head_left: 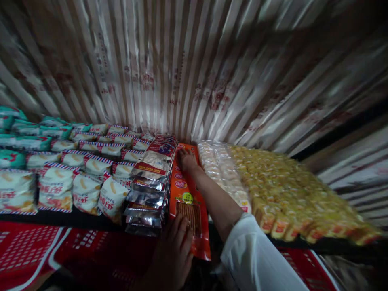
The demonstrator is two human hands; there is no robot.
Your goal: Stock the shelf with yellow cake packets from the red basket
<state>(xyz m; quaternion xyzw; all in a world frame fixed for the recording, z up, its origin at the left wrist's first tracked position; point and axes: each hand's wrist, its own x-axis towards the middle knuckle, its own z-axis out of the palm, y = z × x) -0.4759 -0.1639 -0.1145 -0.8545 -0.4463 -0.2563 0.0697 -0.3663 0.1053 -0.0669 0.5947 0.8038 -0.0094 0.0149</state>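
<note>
The shelf (75,218) is packed with rows of snack bags, and the orange packs (189,202) lie in a lane running lengthwise straight back to the wall. Right hand (186,159) lies spread flat on the far end, left hand (176,250) rests open-palmed on the front pack, neither grasping. Red baskets (27,250) below, contents hidden.

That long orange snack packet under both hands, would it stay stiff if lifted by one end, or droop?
The orange packet would probably droop: it looks like thin, flat film lying limp, its front end hanging past the shelf edge. It seems light for its length. The glossy wrap may be slippery, so the left hand and right hand pressing flat suits it.
</note>
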